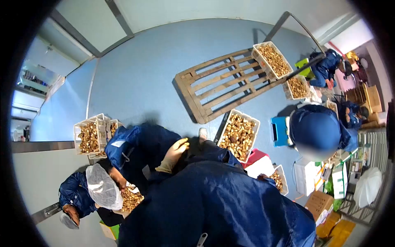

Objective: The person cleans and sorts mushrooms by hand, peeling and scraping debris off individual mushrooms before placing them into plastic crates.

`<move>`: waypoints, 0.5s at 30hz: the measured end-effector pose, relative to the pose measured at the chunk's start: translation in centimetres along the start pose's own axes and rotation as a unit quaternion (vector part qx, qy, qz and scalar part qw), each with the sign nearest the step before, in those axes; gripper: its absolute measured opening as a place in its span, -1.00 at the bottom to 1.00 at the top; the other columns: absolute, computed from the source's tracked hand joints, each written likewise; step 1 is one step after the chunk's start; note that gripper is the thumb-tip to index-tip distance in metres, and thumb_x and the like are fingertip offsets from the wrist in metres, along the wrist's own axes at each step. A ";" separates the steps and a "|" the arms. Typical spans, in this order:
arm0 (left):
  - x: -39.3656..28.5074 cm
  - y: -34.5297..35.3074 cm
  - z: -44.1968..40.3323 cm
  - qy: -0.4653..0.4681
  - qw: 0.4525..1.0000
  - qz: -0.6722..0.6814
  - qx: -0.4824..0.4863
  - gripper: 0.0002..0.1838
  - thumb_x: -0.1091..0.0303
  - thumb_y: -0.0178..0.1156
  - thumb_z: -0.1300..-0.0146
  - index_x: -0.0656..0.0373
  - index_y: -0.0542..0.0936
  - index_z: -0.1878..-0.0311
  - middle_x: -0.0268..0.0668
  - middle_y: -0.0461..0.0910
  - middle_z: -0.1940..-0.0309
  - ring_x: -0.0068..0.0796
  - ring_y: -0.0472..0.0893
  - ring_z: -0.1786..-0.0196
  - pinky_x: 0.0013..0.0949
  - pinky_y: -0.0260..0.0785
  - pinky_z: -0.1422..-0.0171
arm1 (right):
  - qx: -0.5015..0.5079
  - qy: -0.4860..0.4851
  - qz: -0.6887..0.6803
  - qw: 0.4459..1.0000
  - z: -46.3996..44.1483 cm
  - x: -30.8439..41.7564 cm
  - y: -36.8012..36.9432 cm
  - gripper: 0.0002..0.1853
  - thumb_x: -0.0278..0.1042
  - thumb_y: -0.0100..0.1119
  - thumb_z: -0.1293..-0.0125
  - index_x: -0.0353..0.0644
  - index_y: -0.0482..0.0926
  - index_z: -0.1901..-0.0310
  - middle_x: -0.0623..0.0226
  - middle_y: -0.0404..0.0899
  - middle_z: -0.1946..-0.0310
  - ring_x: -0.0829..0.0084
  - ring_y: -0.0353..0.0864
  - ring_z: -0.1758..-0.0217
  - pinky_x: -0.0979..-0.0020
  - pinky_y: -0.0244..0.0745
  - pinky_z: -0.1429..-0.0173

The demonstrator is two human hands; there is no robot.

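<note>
My left hand (pixel 176 153), in a pale glove with yellowish fingertips, is raised in front of my dark blue jacket (pixel 214 197). Its fingers are stretched out and hold nothing visible. Only a small dark part of my right hand (pixel 262 176) shows past my sleeve, beside a small white crate of mushrooms (pixel 278 181); its fingers are mostly hidden. Ahead of me, on the floor, a larger white crate (pixel 224 142) is filled with brown and cream mushrooms (pixel 238 133). Between that crate and my right hand lies a pink and white object (pixel 259 164).
A wooden-slatted cart (pixel 193 88) with a metal handle carries a mushroom crate (pixel 271 59). Co-workers in blue (pixel 142 142) bend close on my left, near stacked crates (pixel 86 136). Others sit at right by a blue stool (pixel 280 131), cartons (pixel 319 204) and a wire rack (pixel 362 206).
</note>
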State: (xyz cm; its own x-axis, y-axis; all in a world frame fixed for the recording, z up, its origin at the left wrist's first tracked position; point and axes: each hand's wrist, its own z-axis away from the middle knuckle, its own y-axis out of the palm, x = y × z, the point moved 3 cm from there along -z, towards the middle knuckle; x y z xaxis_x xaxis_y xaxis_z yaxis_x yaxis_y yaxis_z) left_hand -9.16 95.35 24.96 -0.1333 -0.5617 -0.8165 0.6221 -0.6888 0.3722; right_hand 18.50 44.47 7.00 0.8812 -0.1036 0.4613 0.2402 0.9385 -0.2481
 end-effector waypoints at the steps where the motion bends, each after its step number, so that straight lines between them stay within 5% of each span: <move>1: -0.6 -1.7 -1.9 -0.004 0.981 -0.187 -0.054 -0.56 0.34 0.06 -0.32 0.37 0.39 -0.20 -0.15 0.51 -0.08 -0.37 0.51 -0.09 -0.39 0.28 -0.26 | 0.011 -0.014 0.013 1.000 0.6 1.2 3.5 -0.82 -0.32 0.11 -0.26 -0.24 0.50 0.21 0.07 0.61 0.41 0.10 0.62 0.38 0.12 0.60 0.28; 2: -3.4 -1.6 -2.5 0.006 0.952 -0.291 -0.097 -0.55 0.32 0.06 -0.32 0.38 0.38 -0.20 -0.10 0.51 -0.10 -0.36 0.49 -0.13 -0.40 0.26 -0.27 | 0.023 -0.033 0.032 0.999 1.1 2.2 7.0 -0.82 -0.33 0.11 -0.26 -0.23 0.49 0.19 0.06 0.61 0.41 0.09 0.63 0.37 0.11 0.60 0.29; 7: -13.2 -3.0 -5.6 0.032 0.962 -0.237 -0.129 -0.53 0.33 0.04 -0.34 0.34 0.33 -0.27 -0.12 0.47 -0.15 -0.37 0.46 -0.18 -0.41 0.27 -0.27 | 0.151 -0.115 0.170 0.967 5.0 6.8 26.1 -0.80 -0.37 0.10 -0.25 -0.20 0.45 0.12 0.03 0.61 0.38 0.07 0.65 0.36 0.08 0.63 0.35; 13: -15.9 -4.3 -9.0 0.013 0.939 -0.272 -0.210 -0.51 0.16 0.06 -0.30 0.29 0.41 -0.20 -0.03 0.52 -0.08 -0.22 0.51 -0.14 -0.33 0.29 -0.25 | 0.397 -0.242 0.301 0.833 2.6 11.9 40.7 -0.84 -0.39 0.09 -0.24 -0.20 0.49 0.17 0.10 0.59 0.39 0.12 0.64 0.34 0.09 0.62 0.27; 15: -16.8 -5.3 -10.7 -0.007 0.948 -0.279 -0.153 -0.50 0.14 0.04 -0.31 0.21 0.40 -0.23 -0.02 0.48 -0.14 -0.17 0.46 -0.21 -0.30 0.23 -0.32 | 0.441 -0.297 0.316 0.786 5.0 13.4 44.6 -0.84 -0.38 0.10 -0.23 -0.19 0.50 0.17 0.11 0.59 0.38 0.11 0.63 0.34 0.08 0.61 0.23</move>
